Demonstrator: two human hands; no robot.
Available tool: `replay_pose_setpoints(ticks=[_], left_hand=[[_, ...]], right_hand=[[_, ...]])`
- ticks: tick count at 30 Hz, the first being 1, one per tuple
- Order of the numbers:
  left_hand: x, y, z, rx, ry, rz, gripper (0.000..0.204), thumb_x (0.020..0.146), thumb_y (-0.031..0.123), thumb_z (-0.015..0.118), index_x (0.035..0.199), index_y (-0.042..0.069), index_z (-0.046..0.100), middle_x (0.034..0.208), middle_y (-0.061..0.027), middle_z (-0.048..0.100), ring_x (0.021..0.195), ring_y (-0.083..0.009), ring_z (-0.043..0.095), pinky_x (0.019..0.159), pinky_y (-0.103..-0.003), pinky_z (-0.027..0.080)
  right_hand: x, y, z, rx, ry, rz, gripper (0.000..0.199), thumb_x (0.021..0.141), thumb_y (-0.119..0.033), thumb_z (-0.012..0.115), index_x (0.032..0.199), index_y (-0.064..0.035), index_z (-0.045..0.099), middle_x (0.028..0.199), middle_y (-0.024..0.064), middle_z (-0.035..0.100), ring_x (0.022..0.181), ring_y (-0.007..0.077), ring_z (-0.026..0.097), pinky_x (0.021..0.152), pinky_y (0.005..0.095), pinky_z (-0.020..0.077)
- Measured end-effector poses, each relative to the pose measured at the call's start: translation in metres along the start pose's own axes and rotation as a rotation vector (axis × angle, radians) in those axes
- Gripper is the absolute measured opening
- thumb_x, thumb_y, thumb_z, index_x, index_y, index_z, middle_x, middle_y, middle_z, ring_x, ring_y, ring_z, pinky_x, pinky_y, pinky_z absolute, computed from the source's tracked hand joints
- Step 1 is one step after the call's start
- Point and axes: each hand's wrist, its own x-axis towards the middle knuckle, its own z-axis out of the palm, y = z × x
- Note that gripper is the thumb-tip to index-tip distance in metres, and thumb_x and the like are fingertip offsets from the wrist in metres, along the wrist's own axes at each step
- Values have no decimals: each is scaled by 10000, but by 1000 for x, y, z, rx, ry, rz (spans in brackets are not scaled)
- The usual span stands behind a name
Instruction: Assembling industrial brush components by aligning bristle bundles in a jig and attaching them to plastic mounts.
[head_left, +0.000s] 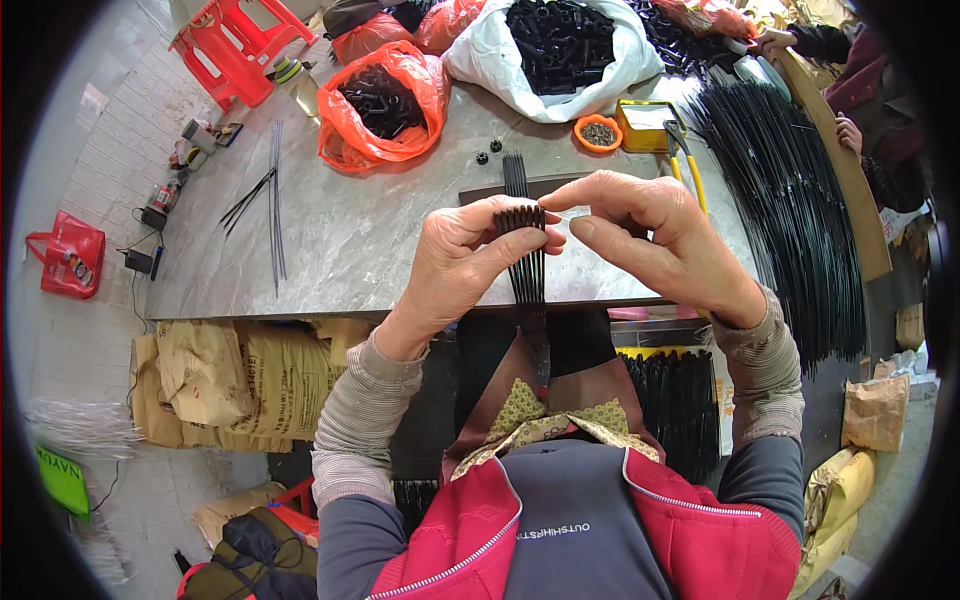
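Observation:
Above the table's near edge, my left hand [455, 250] is closed round a flat bundle of thin black rods [527, 280], thumb across its front. The rod ends stand side by side in a row at the top of the grip, and the lower part hangs down toward my lap. My right hand [650, 235] is just right of the bundle. Its index fingertip is at the row of ends, with the thumb apart from it and nothing visible between them. More thin black rods [514, 172] show beyond my fingers, over a dark flat board [478, 194].
Two small black round parts [488, 152] lie past the board. Behind stand a red bag [425, 85] and white sack [490, 60] of black parts, an orange bowl [598, 134] and yellow-handled pliers [688, 165]. Long black rods [780, 200] line the right; another person's hand [849, 135] is beyond.

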Motion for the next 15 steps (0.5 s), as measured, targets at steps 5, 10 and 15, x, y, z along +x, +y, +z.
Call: replay_pose_setpoints(ticks=[5, 10, 15], left_hand=[[0, 1, 1, 13, 3, 1, 193, 970, 55, 679, 1134, -44, 702, 990, -105, 761, 939, -143, 723, 855, -269, 576], [-1, 1, 2, 15, 16, 8, 195, 966, 57, 683, 1130, -46, 704, 985, -100, 761, 934, -138, 721, 852, -267, 575], [0, 1, 1, 45, 21, 24, 202, 958, 51, 689, 1133, -49, 709, 981, -98, 760, 931, -142, 720, 851, -274, 575]], right_hand=[[2, -7, -4, -58, -12, -14, 233, 967, -90, 633, 1181, -36, 708, 606, -58, 383, 562, 25, 339, 511, 251, 245], [2, -11, -4, -145, 2, -9, 223, 967, -85, 632, 1173, -36, 702, 597, -54, 394, 547, 31, 338, 502, 251, 256], [5, -12, -5, -206, -25, -34, 228, 965, -74, 628, 1181, -32, 691, 590, -31, 410, 537, 39, 357, 496, 257, 279]])
